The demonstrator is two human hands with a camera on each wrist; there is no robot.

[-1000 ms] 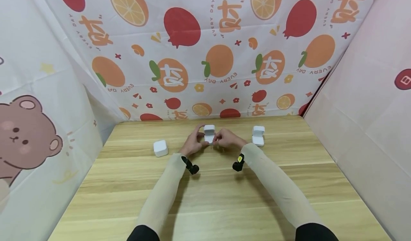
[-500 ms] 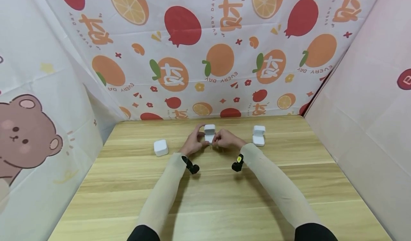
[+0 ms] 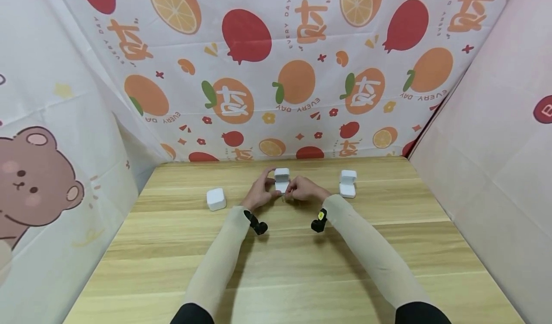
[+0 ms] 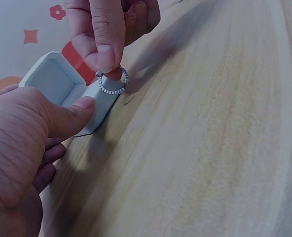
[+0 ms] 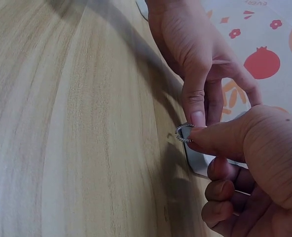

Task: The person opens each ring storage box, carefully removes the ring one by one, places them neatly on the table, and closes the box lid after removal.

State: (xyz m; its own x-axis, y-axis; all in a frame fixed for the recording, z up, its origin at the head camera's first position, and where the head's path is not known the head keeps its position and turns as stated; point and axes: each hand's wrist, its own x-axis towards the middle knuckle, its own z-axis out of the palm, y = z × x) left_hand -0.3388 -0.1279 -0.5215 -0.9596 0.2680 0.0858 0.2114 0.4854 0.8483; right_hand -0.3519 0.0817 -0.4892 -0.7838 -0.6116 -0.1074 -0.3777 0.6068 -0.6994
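Observation:
An open white ring box (image 3: 282, 180) stands on the wooden table, its lid tipped up at the back. My left hand (image 3: 260, 190) grips this box from the left, the thumb along its front edge in the left wrist view. Between thumb and forefinger my right hand (image 3: 303, 189) pinches a silver ring (image 4: 111, 91) set with small stones. The ring (image 5: 182, 133) is held upright at the front of the box's base, overlapping it in both wrist views. The right hand's other fingers are curled in beside the box.
A closed white box (image 3: 216, 199) lies to the left of the hands. To the right stands another open white box (image 3: 347, 184). Behind the wooden table (image 3: 284, 266) hangs a fruit-print cloth (image 3: 276, 75), with pale cloths at both sides.
Both hands stay almost in place at the middle box. The ring shows slightly more below the right fingertips, in front of the box. The other boxes have not moved.

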